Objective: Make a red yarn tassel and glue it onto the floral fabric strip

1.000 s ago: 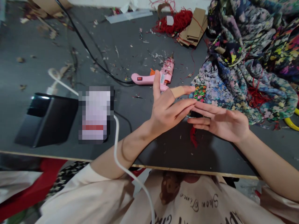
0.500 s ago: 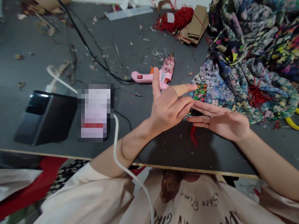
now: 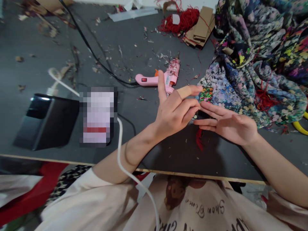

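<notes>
My left hand (image 3: 176,110) is over the table with thumb raised and index finger stretched to the right. A tan bandage (image 3: 184,92) wraps that finger, while the other fingers are bent. Nearly meeting its fingertips, my right hand (image 3: 231,123) lies palm up with fingers straight and spread. Just beyond the fingertips is a small green and orange patterned fabric piece (image 3: 207,94), partly hidden. Below them a red tassel (image 3: 199,139) lies on the table; its upper end is hidden. I see nothing gripped in either hand. A pink glue gun (image 3: 154,80) rests behind my left hand.
Floral fabric (image 3: 240,86) is heaped at the right, with red thread (image 3: 266,98) on it and a yellow handle (image 3: 300,126) beside it. Red yarn (image 3: 185,19) and cardboard pieces (image 3: 203,24) lie behind. A black box-like device (image 3: 53,118), blurred phone (image 3: 98,115) and white cable (image 3: 119,150) occupy the left.
My left index finger is slightly more bent, its tip drawn back a little. My right hand has barely shifted. Everything else stays in place.
</notes>
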Available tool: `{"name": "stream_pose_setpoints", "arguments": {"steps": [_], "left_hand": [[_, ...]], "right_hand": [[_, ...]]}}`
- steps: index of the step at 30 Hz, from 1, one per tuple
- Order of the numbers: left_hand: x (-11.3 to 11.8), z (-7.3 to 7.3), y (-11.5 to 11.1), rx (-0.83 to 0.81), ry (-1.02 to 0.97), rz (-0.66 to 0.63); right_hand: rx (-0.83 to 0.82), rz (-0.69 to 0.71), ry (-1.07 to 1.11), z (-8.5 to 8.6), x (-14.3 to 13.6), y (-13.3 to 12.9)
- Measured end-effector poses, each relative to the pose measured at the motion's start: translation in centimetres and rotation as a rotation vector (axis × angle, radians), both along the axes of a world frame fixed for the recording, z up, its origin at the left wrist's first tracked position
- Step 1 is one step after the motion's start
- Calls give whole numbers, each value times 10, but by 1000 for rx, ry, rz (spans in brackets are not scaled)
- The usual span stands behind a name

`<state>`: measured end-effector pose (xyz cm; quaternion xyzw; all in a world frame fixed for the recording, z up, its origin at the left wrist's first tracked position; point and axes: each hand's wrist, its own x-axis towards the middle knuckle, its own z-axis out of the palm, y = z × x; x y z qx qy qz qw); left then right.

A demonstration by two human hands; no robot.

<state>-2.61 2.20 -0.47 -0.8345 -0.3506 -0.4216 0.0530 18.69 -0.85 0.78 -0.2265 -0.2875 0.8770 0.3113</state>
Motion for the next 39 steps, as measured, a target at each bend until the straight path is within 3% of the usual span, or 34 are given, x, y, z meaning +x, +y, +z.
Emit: {"name": "stream_pose_setpoints", "arguments": {"steps": [6,15,21,28,33,37,39], "left_hand": [[0,0,0,-48,-32,12],[-1,-2,2,46,39,-1],[-3,1,1,-39,80,-69],[-3,1,-1,-266,-6,-92],[-2,-1,-1,13,12,-66],[-1,-2,-2,-194,21,-47],[-1,-1,-2,-218,-3,-29]], "right_hand": [[2,29,-12,1,-1,-1],[-5,44,-12,2,-3,-2],[-33,60,-19,4,-6,-3],[-66,123,55,3,-5,-5],[-58,131,109,0,-3,-4],[-35,121,86,0,-1,-2],[-38,116,72,1,0,-2]]}}
